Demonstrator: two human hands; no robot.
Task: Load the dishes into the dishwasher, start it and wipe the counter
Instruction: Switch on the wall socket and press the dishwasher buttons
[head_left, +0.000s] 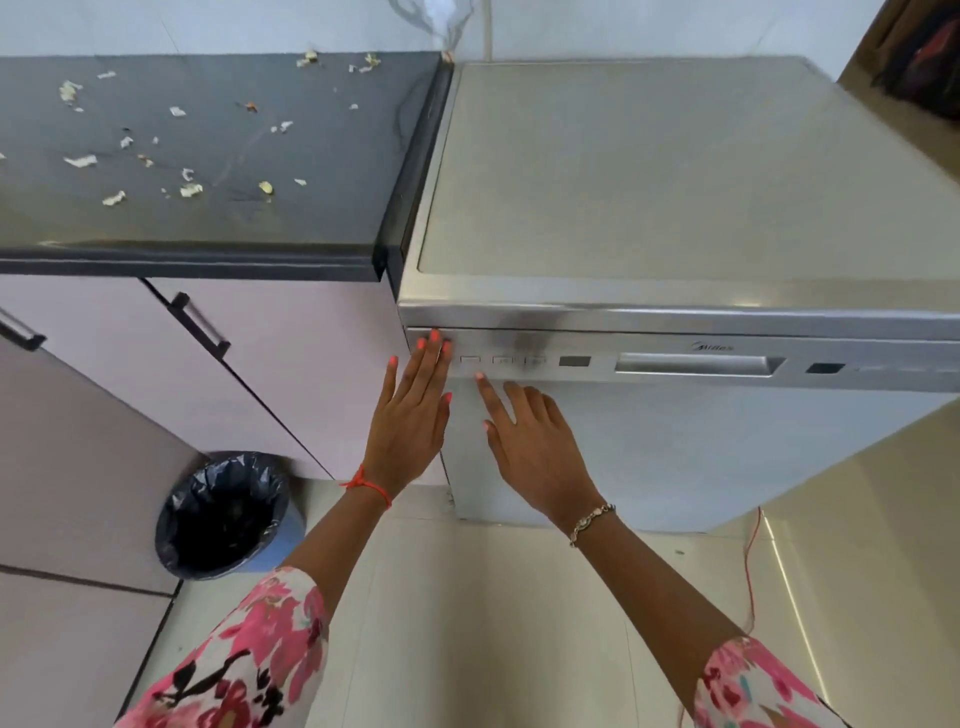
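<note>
sleeves: flowered pink sleeves (249, 660) at the bottom edge, both forearms reaching forward.
bin: lined with a dark bag (223, 514), on the floor to the left of the arms.
left hand (413, 410): flat, fingers straight, holding nothing; fingertips on the left end of the control strip (649, 366).
right hand (535, 441): holding nothing; index finger straight, its tip just below the first button (470, 359), other fingers loosely bent.
dishwasher (675, 182): silver, door closed, standing right against the counter's end; handle recess (696, 364) to the right of the buttons.
counter (208, 223): dark, left of the dishwasher, above pale cupboard doors (291, 374).
scraps (192, 189): pale bits scattered over the counter.
</note>
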